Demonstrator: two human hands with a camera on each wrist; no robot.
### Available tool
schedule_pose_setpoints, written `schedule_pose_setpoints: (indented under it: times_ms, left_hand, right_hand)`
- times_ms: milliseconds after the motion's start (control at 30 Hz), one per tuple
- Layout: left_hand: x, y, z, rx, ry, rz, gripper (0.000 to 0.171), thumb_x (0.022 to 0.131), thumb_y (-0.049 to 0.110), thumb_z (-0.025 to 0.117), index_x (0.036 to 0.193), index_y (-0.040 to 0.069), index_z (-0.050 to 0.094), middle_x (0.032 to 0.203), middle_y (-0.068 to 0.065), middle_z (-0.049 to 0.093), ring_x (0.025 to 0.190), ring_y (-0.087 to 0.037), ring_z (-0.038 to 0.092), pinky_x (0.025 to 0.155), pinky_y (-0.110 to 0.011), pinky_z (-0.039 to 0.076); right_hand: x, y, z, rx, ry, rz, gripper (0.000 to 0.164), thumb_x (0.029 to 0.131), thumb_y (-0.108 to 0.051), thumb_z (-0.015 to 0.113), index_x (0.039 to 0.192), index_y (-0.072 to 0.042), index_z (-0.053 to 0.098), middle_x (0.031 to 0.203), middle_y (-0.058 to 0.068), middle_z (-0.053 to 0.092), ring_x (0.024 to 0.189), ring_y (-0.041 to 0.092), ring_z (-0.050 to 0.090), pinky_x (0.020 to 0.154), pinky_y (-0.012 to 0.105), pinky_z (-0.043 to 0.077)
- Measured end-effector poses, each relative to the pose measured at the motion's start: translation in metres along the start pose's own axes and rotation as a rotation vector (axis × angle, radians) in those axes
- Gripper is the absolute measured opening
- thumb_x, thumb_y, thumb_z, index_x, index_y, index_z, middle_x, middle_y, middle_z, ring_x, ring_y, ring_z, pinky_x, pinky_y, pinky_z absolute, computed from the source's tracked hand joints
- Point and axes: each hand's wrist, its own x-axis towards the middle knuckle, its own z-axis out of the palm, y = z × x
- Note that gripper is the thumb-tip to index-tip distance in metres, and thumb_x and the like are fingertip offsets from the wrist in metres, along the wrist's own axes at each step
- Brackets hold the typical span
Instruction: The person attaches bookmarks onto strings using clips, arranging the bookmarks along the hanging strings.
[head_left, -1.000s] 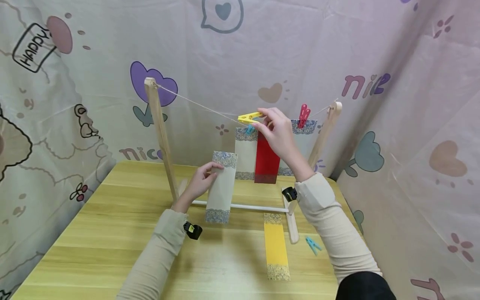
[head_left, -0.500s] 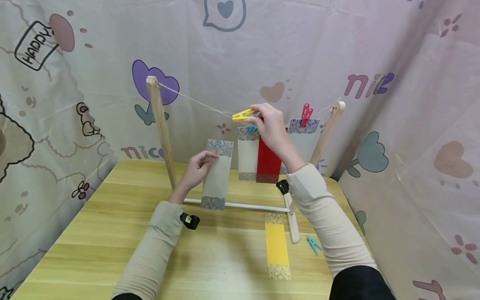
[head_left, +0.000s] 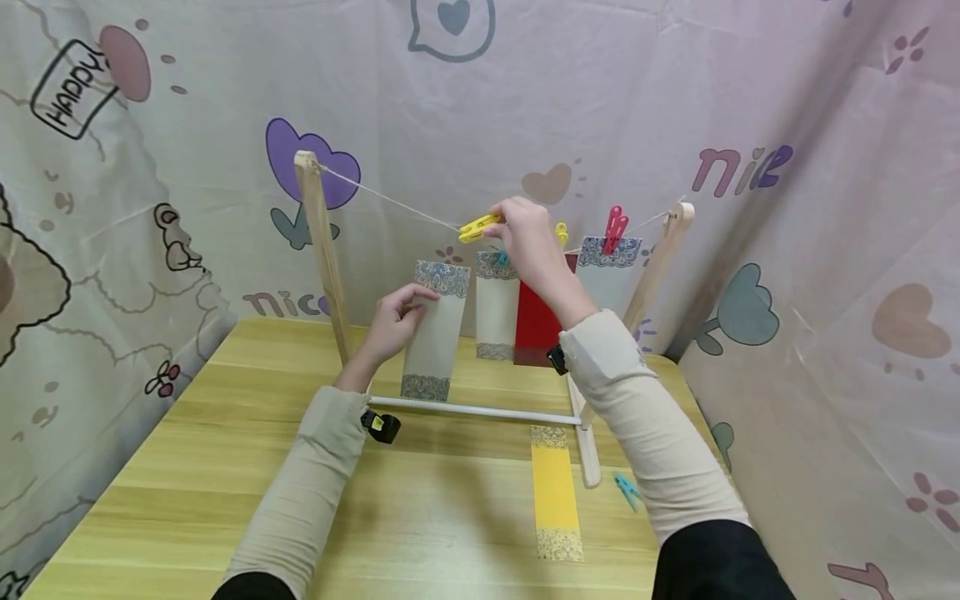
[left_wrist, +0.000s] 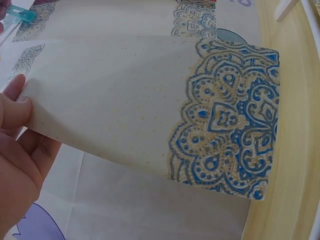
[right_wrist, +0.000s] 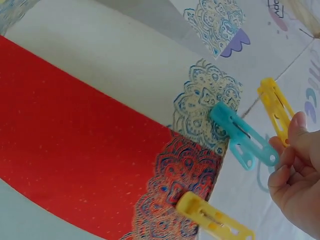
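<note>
My left hand (head_left: 395, 321) pinches a cream paper strip (head_left: 435, 329) by its left edge, between thumb and fingers. Blue lace print covers both ends of the strip, and its top is just below the string (head_left: 397, 206). My right hand (head_left: 527, 237) pinches a yellow clothespin (head_left: 477, 227) by its handle end. In the right wrist view that clothespin (right_wrist: 276, 105) overlaps the string; whether it bites on it I cannot tell. Close by, a blue clothespin (right_wrist: 240, 132) holds another cream strip (right_wrist: 105, 55), and a second yellow one (right_wrist: 212, 215) is on a red strip (right_wrist: 85, 132).
Two wooden posts (head_left: 322, 250) carry the string, joined low by a white rod (head_left: 480, 412). A red clothespin (head_left: 615, 229) holds a pale strip (head_left: 603, 283) at right. A yellow strip (head_left: 555, 492) and a blue clothespin (head_left: 627, 490) lie on the table (head_left: 172, 433).
The left hand has lifted its cream strip upward, toward the string. The right hand has shifted left and slightly up along the string with the yellow clothespin, uncovering the other yellow clothespin.
</note>
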Motion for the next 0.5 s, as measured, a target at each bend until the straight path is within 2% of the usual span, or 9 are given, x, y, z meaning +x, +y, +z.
schedule_pose_setpoints:
  times_ms: [100, 167, 233, 500]
  left_hand:
    - [0.001, 0.0011, -0.0006, -0.003, 0.002, 0.001, 0.023, 0.083, -0.019, 0.042, 0.099, -0.012, 0.056, 0.11, -0.025, 0.054, 0.052, -0.007, 0.037, 0.049, -0.019, 0.033]
    - [0.0019, 0.0011, -0.0011, 0.0, 0.002, 0.004, 0.023, 0.083, -0.018, 0.041, 0.1, -0.012, 0.056, 0.11, -0.025, 0.054, 0.047, -0.007, 0.03, 0.047, -0.019, 0.03]
    - [0.0033, 0.0016, -0.0011, 0.002, 0.0, 0.011, 0.023, 0.083, -0.018, 0.042, 0.1, -0.011, 0.057, 0.11, -0.025, 0.055, 0.047, -0.006, 0.029, 0.048, -0.019, 0.031]
    - [0.0081, 0.0068, -0.0007, 0.028, 0.003, 0.038, 0.024, 0.082, -0.02, 0.042, 0.098, -0.011, 0.058, 0.107, -0.024, 0.056, 0.045, -0.005, 0.027, 0.046, -0.017, 0.03]
  right_hand:
    - [0.0028, -0.0029, 0.0024, -0.031, -0.037, 0.015, 0.022, 0.082, -0.011, 0.063, 0.097, 0.005, 0.062, 0.095, 0.014, 0.061, 0.086, 0.024, 0.056, 0.077, 0.026, 0.046]
    - [0.0041, -0.0042, 0.0041, -0.046, -0.059, 0.016, 0.022, 0.082, -0.012, 0.063, 0.097, 0.004, 0.062, 0.095, 0.013, 0.061, 0.085, 0.023, 0.056, 0.078, 0.025, 0.046]
    - [0.0049, -0.0052, 0.0041, -0.048, -0.078, 0.02, 0.021, 0.082, -0.012, 0.063, 0.097, 0.003, 0.062, 0.094, 0.012, 0.061, 0.085, 0.022, 0.056, 0.078, 0.024, 0.045]
    - [0.0053, -0.0046, 0.0031, -0.028, -0.101, -0.021, 0.016, 0.081, -0.01, 0.064, 0.089, 0.003, 0.062, 0.087, 0.012, 0.06, 0.081, 0.022, 0.056, 0.077, 0.027, 0.046]
